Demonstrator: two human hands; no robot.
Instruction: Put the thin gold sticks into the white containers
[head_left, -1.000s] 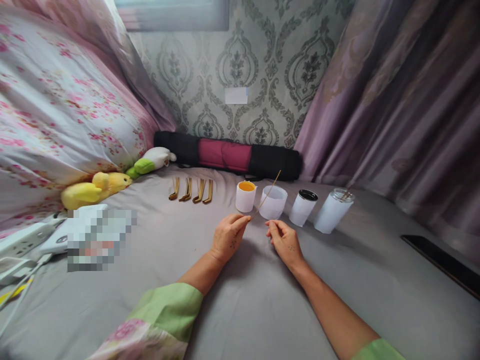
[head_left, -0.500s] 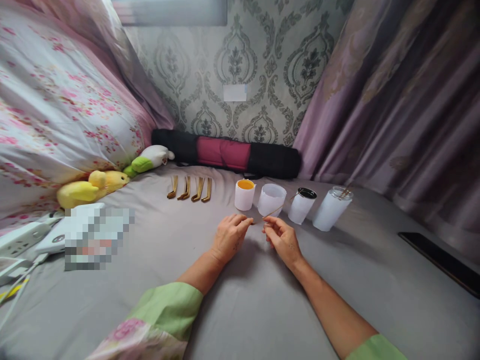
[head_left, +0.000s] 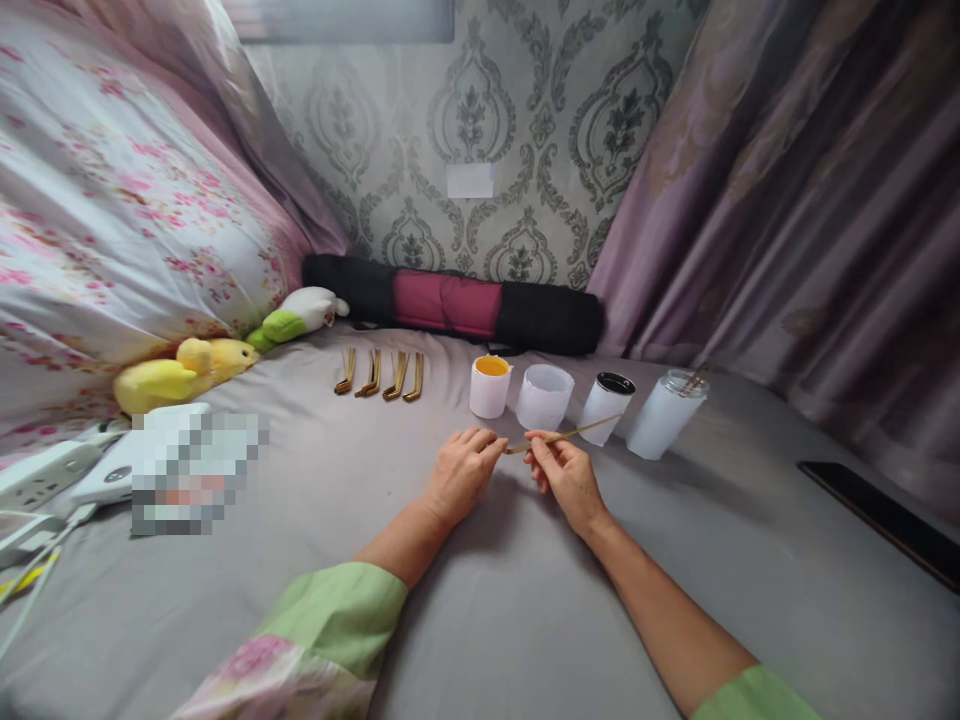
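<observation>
A thin gold straw (head_left: 577, 433) lies nearly level between my two hands, its far end pointing right toward the cups. My left hand (head_left: 459, 473) pinches its near end and my right hand (head_left: 566, 477) pinches it a little further along. Just beyond my hands stands a row of white cups on the grey sheet: one with an orange inside (head_left: 490, 386), a plain white one (head_left: 544, 397), a black-rimmed one (head_left: 606, 407) and a clear-topped one (head_left: 664, 414) with straws in it. Several more gold bent straws (head_left: 382, 375) lie side by side at the left of the cups.
A black and maroon roll bag (head_left: 457, 306) lies against the patterned wall. Yellow and green plush toys (head_left: 191, 366) rest by the floral bedding at left, near a power strip (head_left: 45, 475). A dark flat object (head_left: 877, 520) lies at right, below purple curtains.
The straw has swung down from pointing up and away to lying almost level toward the right. My right hand, empty before, has taken hold of it.
</observation>
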